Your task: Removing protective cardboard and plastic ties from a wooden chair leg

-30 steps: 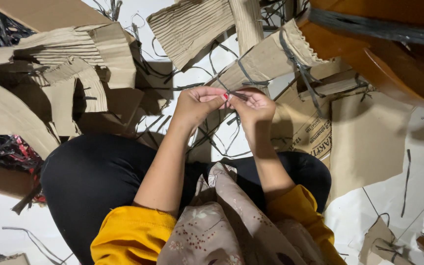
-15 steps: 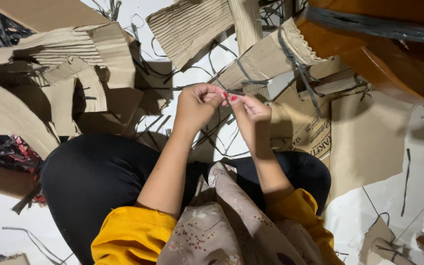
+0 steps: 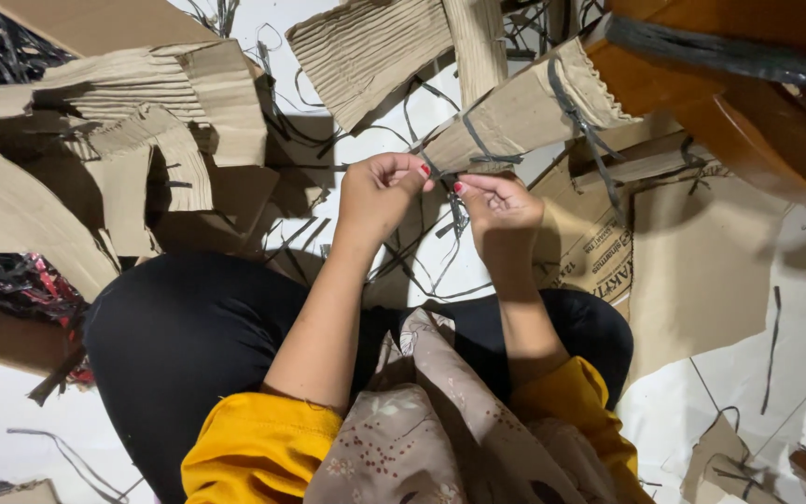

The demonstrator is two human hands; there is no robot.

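Single head-worn view, looking steeply down, close over the lap and the cardboard-strewn floor (image 3: 394, 140) ahead.

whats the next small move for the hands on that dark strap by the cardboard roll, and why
Probably draw the two ends apart to snug the tie. The left hand and right hand both pinch the thin dark strap between fingertips, close together, right at the end of the cardboard roll, which the strap already loops around. Whether a knot is formed there is too small to tell.
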